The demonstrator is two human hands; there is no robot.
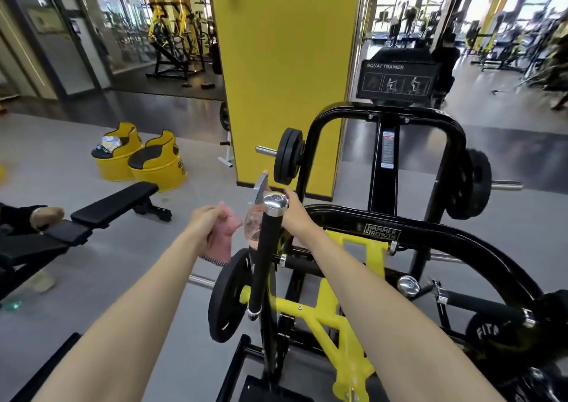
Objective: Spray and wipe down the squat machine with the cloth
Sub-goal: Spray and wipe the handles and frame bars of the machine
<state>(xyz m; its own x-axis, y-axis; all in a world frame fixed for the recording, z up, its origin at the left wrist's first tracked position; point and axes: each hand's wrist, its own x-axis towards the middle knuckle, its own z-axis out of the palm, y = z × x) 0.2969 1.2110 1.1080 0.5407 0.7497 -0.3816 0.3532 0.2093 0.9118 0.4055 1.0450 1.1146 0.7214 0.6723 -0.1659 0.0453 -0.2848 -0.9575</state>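
I note the left hand (204, 225) with fingers curled tight on the pink cloth (226, 232), which hangs bunched just left of the upright black handle (266, 248) of the squat machine (384, 235). The right hand (296, 209) grips the spray bottle (252, 226) behind that handle, its fingertips partly hidden. Judgement: the cloth is soft and light, best kept bunched. The bottle is light, rigid and possibly slick, best held at the neck.

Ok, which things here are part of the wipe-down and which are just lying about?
Job: pink cloth in left hand; spray bottle in right hand; squat machine.
Lying about: adjustable bench; two yellow barrel seats.
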